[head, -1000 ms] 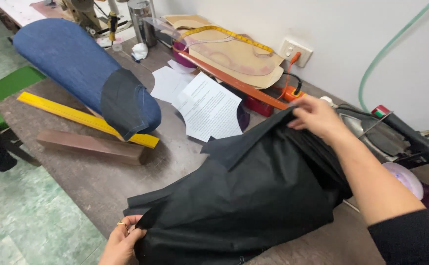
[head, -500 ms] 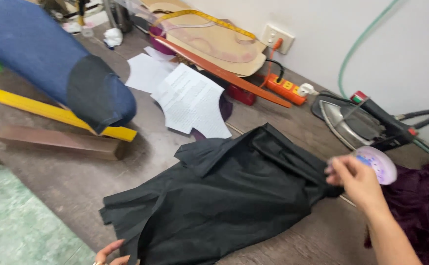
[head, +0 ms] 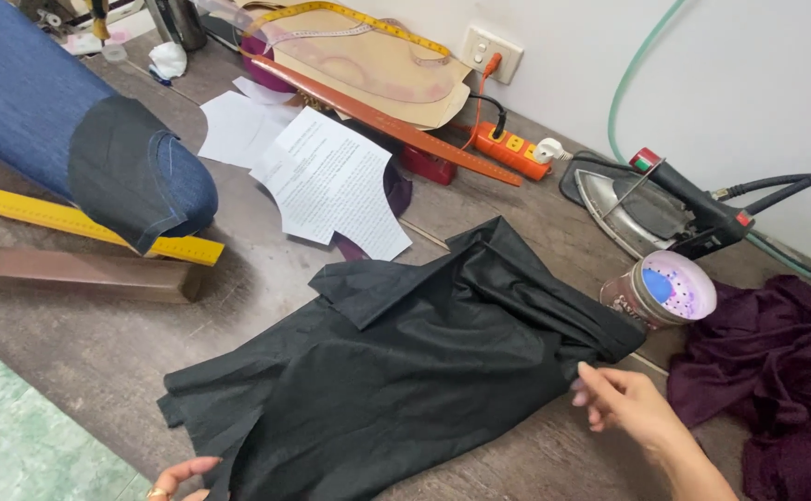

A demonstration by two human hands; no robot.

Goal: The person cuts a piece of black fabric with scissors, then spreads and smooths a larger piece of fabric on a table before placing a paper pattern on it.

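A crumpled black fabric [head: 405, 371] lies spread across the brown wooden table [head: 99, 343], with a folded flap near its top. My left hand [head: 183, 478] shows only at the bottom edge of the view, its fingers curled on the fabric's lower left corner. My right hand [head: 624, 404] sits at the fabric's right end. Its loosely curled fingertips touch the edge, and nothing shows pinched between them.
A blue denim roll [head: 71, 139] lies over a yellow ruler [head: 81, 223] and a wooden block [head: 71, 269] at left. Paper sheets [head: 331, 181] lie behind the fabric. A steam iron [head: 647, 209], a small tin [head: 661, 292] and purple cloth [head: 777, 371] are at right, an orange power strip [head: 512, 153] by the wall.
My right hand came down from holding the fabric up and moved right and nearer. The fabric now lies flatter on the table. My left hand stayed at the lower left corner.
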